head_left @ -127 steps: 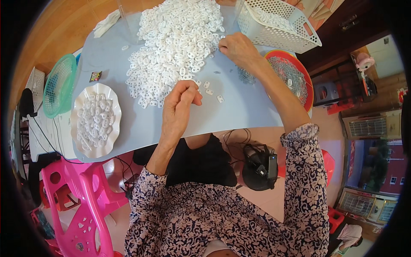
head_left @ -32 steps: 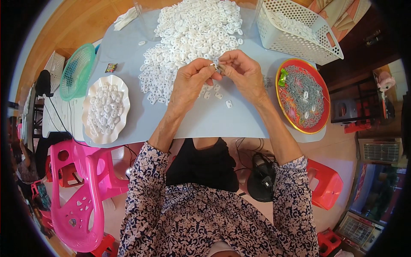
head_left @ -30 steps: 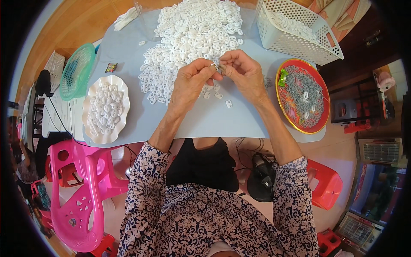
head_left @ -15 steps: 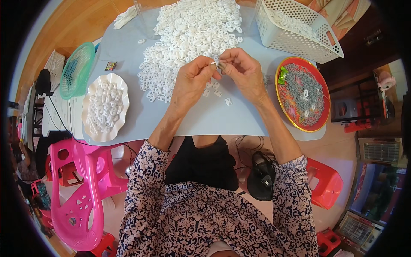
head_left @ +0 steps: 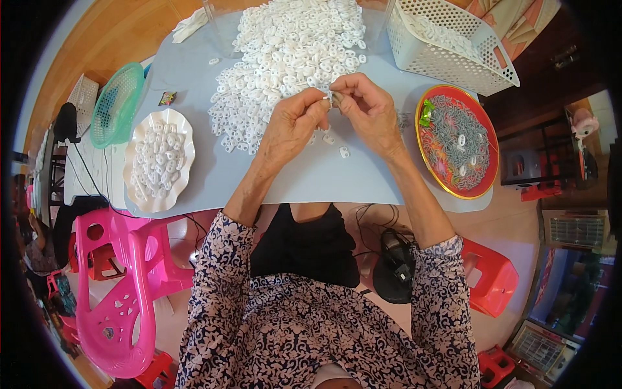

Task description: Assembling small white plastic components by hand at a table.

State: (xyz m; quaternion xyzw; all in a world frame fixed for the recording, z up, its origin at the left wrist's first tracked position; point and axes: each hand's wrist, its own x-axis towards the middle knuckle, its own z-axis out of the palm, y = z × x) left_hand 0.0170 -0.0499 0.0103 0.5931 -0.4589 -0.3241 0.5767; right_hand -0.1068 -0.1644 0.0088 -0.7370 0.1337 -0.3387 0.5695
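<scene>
Fingers of the left hand (head_left: 297, 123) clamp a small white piece (head_left: 327, 98) above the counter (head_left: 311, 183), while those of the right hand (head_left: 369, 115) sit beside it, hold unclear; keeping the piece steady during fine work appears advisable.

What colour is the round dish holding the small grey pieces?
The dish is red with a gold-coloured rim, best seen in the head view.

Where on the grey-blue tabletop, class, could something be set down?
Bare tabletop lies by the front edge between the left forearm and right forearm, and between the scalloped white dish and left forearm. Crowded: the centre, heaped with white two-hole pieces.
</scene>
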